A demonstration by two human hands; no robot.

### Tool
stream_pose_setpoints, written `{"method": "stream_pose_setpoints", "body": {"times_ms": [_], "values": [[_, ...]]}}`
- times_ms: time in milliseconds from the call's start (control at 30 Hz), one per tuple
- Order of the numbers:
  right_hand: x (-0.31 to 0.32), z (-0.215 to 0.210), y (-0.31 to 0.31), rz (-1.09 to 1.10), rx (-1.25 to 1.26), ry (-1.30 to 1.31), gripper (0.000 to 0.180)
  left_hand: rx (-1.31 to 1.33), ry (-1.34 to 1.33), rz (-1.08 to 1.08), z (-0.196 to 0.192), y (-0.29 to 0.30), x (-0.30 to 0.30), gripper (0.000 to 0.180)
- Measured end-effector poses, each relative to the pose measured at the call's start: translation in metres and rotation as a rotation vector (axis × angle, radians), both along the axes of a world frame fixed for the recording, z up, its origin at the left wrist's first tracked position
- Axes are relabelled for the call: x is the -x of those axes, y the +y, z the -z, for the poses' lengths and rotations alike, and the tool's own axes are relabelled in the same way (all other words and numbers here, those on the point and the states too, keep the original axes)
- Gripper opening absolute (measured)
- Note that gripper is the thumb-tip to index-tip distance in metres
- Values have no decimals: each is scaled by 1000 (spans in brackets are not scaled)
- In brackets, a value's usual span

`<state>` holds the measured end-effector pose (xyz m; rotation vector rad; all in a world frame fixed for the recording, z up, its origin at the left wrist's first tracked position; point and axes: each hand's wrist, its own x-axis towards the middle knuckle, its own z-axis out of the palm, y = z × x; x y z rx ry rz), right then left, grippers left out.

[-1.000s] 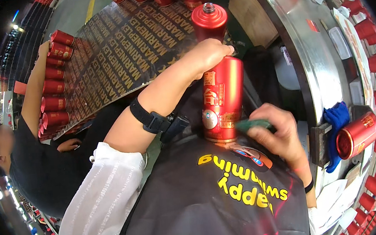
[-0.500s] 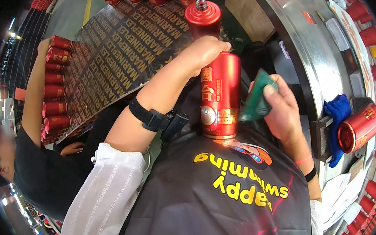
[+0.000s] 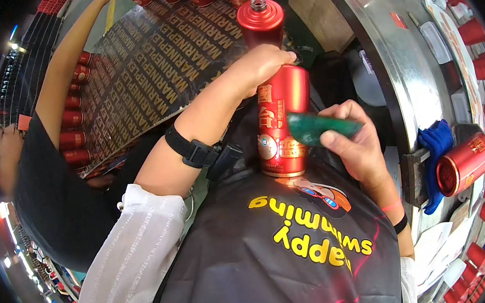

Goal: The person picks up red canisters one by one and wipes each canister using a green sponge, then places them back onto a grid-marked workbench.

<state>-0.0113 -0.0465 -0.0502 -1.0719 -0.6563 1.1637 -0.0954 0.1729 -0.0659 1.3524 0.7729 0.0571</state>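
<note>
bottle (image 3: 278,114) upright on apron (image 3: 296,250); left hand (image 3: 261,64) round its shoulder; cloth (image 3: 317,127) at its right

You held a glossy red cylindrical bottle (image 3: 278,109) upright against your apron; it bore gold characters and a round silver-blue label (image 3: 267,148) near its base. Similar red bottles (image 3: 73,122) lined the dark lettered board (image 3: 151,73) at your left.
</note>
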Motion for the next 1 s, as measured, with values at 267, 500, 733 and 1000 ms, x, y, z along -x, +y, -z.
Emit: {"method": "stream_pose_setpoints", "body": {"times_ms": [267, 500, 733, 1000], "values": [[2, -10, 0, -203, 221, -379, 18, -5, 18, 12, 6, 3, 0, 19], [3, -4, 0, -75, 124, -385, 14, 29, -29, 28, 5, 1, 2, 19], [4, -6, 2, -76, 119, -511, 14, 3, -2, 22, 11, 1, 0, 21], [6, -7, 2, -156, 42, -670, 15, 24, 8, 0, 11, -1, -2, 21]]}}
